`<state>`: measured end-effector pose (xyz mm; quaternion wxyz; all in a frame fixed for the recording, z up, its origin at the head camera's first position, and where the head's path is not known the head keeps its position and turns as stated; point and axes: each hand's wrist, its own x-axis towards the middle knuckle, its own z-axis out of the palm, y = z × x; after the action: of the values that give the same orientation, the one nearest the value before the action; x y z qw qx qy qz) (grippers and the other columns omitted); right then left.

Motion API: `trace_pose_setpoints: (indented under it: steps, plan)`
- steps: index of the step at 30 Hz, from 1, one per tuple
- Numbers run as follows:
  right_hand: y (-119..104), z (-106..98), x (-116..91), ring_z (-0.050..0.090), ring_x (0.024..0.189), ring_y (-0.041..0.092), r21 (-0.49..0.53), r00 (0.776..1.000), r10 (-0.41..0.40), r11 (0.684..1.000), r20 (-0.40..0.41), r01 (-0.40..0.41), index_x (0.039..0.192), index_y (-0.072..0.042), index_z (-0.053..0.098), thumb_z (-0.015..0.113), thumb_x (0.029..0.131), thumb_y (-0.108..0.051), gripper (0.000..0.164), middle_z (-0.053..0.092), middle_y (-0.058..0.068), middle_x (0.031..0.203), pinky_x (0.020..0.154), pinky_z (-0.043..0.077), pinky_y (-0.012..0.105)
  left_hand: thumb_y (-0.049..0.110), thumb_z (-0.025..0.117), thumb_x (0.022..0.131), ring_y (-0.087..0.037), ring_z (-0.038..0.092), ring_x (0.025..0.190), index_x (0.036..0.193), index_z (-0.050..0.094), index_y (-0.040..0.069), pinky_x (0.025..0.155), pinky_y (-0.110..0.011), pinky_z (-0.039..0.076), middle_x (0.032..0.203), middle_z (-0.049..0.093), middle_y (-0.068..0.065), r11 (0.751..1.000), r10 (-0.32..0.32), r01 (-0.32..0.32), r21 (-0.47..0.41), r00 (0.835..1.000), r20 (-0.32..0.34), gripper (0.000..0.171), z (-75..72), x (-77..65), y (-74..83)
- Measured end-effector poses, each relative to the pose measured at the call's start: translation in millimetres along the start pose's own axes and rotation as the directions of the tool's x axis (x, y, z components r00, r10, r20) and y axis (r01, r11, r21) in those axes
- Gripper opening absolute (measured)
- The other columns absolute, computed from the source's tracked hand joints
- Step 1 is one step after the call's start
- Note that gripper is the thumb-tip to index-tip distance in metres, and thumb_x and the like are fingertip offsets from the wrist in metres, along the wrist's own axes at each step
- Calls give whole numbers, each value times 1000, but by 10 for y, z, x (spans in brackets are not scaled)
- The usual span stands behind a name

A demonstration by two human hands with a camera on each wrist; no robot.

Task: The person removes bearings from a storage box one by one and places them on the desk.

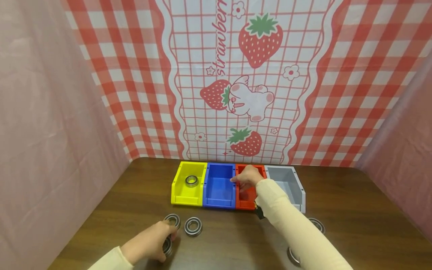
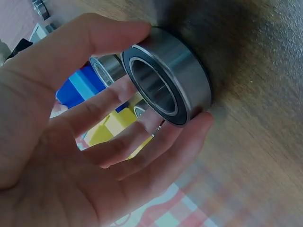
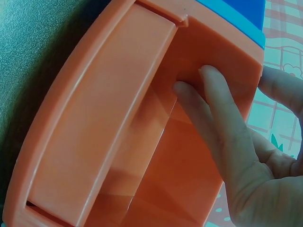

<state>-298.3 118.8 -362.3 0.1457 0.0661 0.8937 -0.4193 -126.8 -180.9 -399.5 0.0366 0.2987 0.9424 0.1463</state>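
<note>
My left hand (image 1: 152, 240) holds a ball bearing (image 2: 165, 78) between thumb and fingers, close over the wooden table on the left. A second bearing (image 1: 173, 218) lies just beyond its fingertips, and a third bearing (image 1: 193, 227) lies to their right. My right hand (image 1: 249, 177) reaches to the red bin (image 1: 244, 204), the third in a row. In the right wrist view, two fingers (image 3: 222, 99) lie inside against the wall beside the blue bin (image 1: 219, 187). Another digit passes over that wall's outer side, so the hand pinches the wall. No bearing shows in the red bin.
A bearing (image 1: 191, 181) lies in the yellow bin (image 1: 187, 201) at the row's left end. The grey bin (image 1: 301, 187) stands at the right end, partly behind my sleeve. Two more bearings, one (image 1: 317, 225) farther back, lie beside my right forearm. A checked cloth (image 1: 145, 93) hangs behind.
</note>
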Motion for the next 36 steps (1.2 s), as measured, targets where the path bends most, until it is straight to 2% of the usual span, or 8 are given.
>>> trace_pose_setpoints:
  steps: [5,10,15,18,25,29,32,36]
  plan:
    - [-11,-20,-26,70,74,24,4,1000,-2,1000,3,2,98,6,61,78,80,-18,34,68,18,94,61,58,33,0,84,43,-3,49,69,79,61,10,59,-19,44,80,57,4,999,-37,38,-21,999,21,44,-31,-2,33]
    - [-3,-29,-18,70,72,23,-9,1000,1,1000,7,-1,98,6,61,78,81,-18,34,67,18,95,59,58,32,5,83,49,-4,51,71,83,66,9,61,-20,45,81,63,1,998,-44,49,-49,995,95,38,-249,133,99]
    - [29,-34,0,70,71,23,-16,1000,3,1000,9,-3,98,7,61,78,80,-18,35,67,19,94,60,58,32,12,86,57,-19,63,86,92,70,8,74,-31,52,93,70,-6,996,-46,60,-66,981,191,39,-547,424,127]
    - [59,-34,14,69,72,23,1,1000,11,1000,16,-11,98,7,60,78,80,-18,35,67,19,93,61,58,32,17,88,60,-27,64,96,99,69,7,83,-39,53,103,69,-12,992,-97,115,-61,966,240,44,-674,610,130]
    - [92,-53,-1,70,71,23,11,1000,15,1000,16,-15,97,7,60,79,79,-18,35,68,19,92,59,57,32,25,85,68,-28,62,106,111,67,11,89,-41,52,118,65,-16,983,-175,184,-6,944,280,49,-916,1121,83]
    - [54,-55,0,70,71,23,-5,1000,9,1000,16,-9,96,6,60,78,80,-18,34,66,18,90,62,58,33,31,82,72,-25,61,110,118,65,12,91,-40,52,124,64,-14,972,-225,237,-4,928,299,52,-992,1353,-1]
    - [22,-43,6,70,69,23,-14,1000,13,1000,18,-13,95,6,60,78,80,-18,33,66,16,87,66,59,35,30,81,74,-27,60,112,124,61,12,92,-41,51,127,61,-16,952,-277,302,-49,920,278,57,-996,1477,-95]
    - [-19,-21,4,69,61,21,-26,1000,14,1000,20,-13,90,5,61,78,80,-18,30,67,15,82,65,58,35,27,79,76,-30,58,116,131,55,10,95,-43,50,132,57,-18,923,-338,370,-107,911,234,61,-960,1596,-217]
